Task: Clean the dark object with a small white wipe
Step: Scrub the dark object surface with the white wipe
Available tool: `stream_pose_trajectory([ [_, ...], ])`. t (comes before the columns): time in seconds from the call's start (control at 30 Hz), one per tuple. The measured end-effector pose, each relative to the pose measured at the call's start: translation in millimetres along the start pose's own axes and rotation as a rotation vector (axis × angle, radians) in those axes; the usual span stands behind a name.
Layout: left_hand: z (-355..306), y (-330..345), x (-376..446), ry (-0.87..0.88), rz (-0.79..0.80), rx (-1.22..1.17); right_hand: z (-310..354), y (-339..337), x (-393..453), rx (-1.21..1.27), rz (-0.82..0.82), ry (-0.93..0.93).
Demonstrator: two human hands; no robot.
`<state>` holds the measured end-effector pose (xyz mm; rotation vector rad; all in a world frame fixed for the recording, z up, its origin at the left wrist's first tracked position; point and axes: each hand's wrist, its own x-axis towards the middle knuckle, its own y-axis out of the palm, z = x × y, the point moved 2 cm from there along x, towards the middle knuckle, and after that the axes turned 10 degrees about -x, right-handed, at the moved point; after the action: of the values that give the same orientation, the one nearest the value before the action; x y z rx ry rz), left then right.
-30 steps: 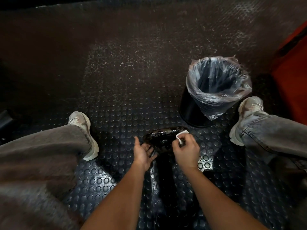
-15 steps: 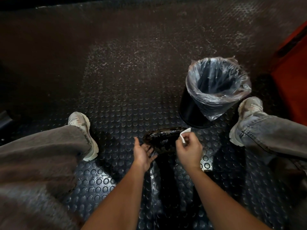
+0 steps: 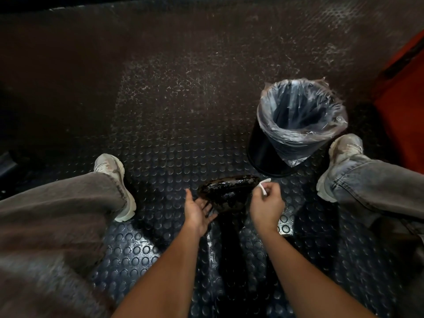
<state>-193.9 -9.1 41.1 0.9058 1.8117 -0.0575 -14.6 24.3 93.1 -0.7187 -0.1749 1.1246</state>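
A dark, glossy, oval object [image 3: 228, 190] with a worn, flaky surface is held low between my knees, above the studded floor. My left hand [image 3: 197, 211] supports it from the left and below, palm up, its fingers reaching under the object. My right hand [image 3: 266, 204] pinches a small white wipe [image 3: 263, 185] between thumb and fingers at the object's right end. The wipe sits just off the object's right tip; I cannot tell whether it touches.
A black bin [image 3: 270, 154] lined with a clear plastic bag [image 3: 300, 113] stands to the right, just beyond the object. My legs in grey jeans and pale sneakers [image 3: 114, 177] flank the hands. An orange surface [image 3: 403, 106] fills the far right. The floor is black studded rubber matting [image 3: 174, 125].
My right hand has slid the wipe rightward along the object's top, from over its right part to just past its right tip. The left hand has stayed in place.
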Motion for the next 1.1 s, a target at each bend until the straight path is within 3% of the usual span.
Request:
stream_pose_trajectory([
  [0.13,1.5,1.3,0.3,-0.001,-0.006,0.005,3.7,6.2,-14.7,-0.128,0.006,-0.414],
  [0.2,1.7,1.0,1.1,-0.008,-0.01,0.007,-5.0,11.7,-13.4,-0.222,0.03,-0.44],
  [0.33,-0.4,-0.8,0.3,-0.013,0.0,0.003,-23.0,16.4,3.9,-0.256,0.115,-0.076],
  [0.4,-1.1,0.1,-1.4,-0.01,-0.01,0.001,-27.4,16.3,12.5,-0.149,0.134,0.111],
  [0.5,-1.8,2.4,-3.6,0.0,-0.006,-0.005,-21.0,9.8,14.9,0.015,0.103,0.154],
  [0.57,-1.0,2.8,-4.1,0.0,-0.005,-0.007,-12.8,3.5,10.2,0.055,0.057,0.075],
  [0.63,0.2,1.8,-2.8,-0.001,0.003,-0.01,-6.1,-0.3,1.8,0.019,0.01,-0.117],
  [0.7,0.6,2.4,-2.3,0.001,0.017,-0.002,-2.2,1.4,-6.6,-0.061,0.01,-0.333],
  [0.77,0.9,2.3,-1.1,0.002,0.014,0.006,-4.9,7.1,-9.1,-0.138,0.053,-0.393],
  [0.83,0.2,1.9,-1.1,-0.001,0.005,0.004,-12.0,12.1,-6.0,-0.202,0.114,-0.309],
  [0.9,-0.6,1.4,-1.4,-0.01,0.005,0.006,-22.9,14.8,1.4,-0.214,0.161,-0.109],
  [1.0,-2.2,0.5,-2.1,-0.01,0.0,0.002,-27.1,10.7,12.7,-0.071,0.149,0.164],
  [1.1,-1.5,0.9,-2.0,-0.004,0.001,0.0,-13.4,3.6,14.9,0.014,0.106,0.134],
])
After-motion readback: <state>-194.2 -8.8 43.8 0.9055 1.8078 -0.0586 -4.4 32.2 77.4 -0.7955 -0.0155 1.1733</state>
